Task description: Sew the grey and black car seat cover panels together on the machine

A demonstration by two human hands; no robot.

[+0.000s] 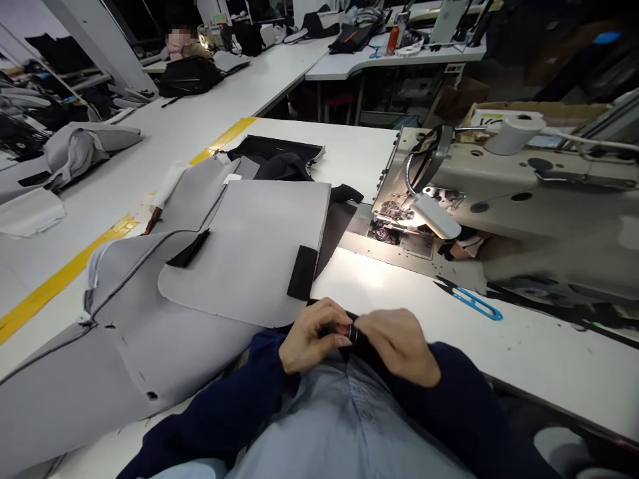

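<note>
Close to my body, at the table's front edge, my left hand (317, 336) is closed in a pinch. Between its thumb and fingertips is a small dark cylinder with shiny rims, which looks like a bobbin (353, 333). My right hand (402, 342) is right beside it, its fingers curled together at the bobbin and a little blurred; what they grip is hidden. Left of my hands lies a light grey padded fabric panel (249, 246) with black strips, on top of a larger grey sewn piece (164, 346).
A sewing machine (554, 213) with a lit lamp (436, 216) stands at the right, a thread cone (514, 133) on top. Blue-handled thread snips (474, 303) lie before it. Black fabric (284, 159) is behind the panel. Another person (187, 43) sits far left.
</note>
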